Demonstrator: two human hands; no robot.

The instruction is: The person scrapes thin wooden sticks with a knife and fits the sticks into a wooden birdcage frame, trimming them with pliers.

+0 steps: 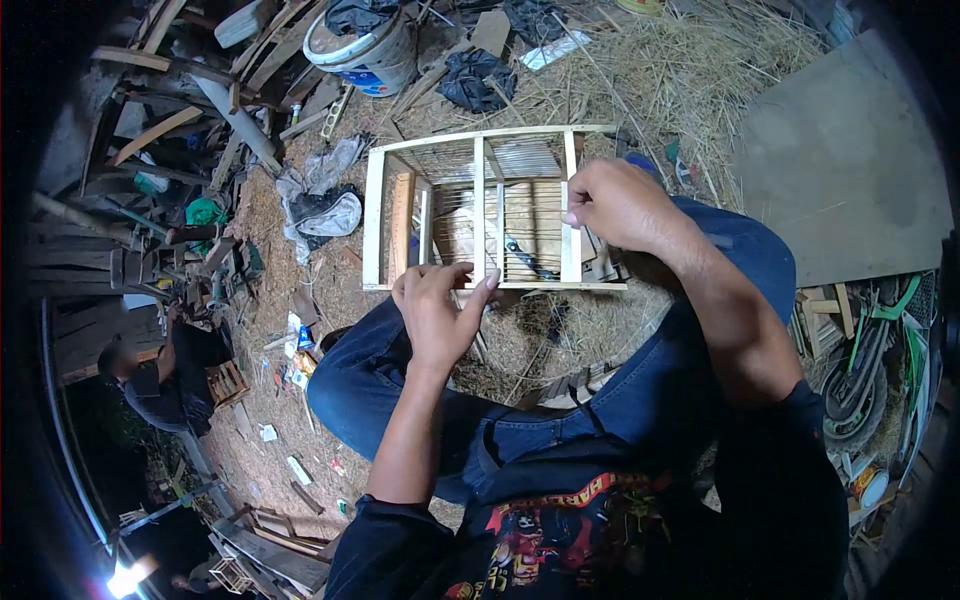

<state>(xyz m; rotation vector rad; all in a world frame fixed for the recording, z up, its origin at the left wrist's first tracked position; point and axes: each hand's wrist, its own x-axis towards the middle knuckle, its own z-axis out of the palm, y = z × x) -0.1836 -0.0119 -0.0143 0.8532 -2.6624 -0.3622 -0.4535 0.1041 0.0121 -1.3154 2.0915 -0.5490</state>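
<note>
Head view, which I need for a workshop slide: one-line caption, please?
Two bare hands at a barred wooden frame, with loose straw beyond.

- A wooden cage (479, 230) with thin bars sits before someone in blue jeans (365, 362), right by the knees.
- The left hand (437, 312) lies over its near rail, how firmly I can't tell.
- The right hand (617, 205) bends at the right upright, thumb near its fingers.
- Beyond, a white bucket (385, 75) stands beside strewn straw (640, 95).
- Over left, another person (172, 390) wears dark clothes.
</note>
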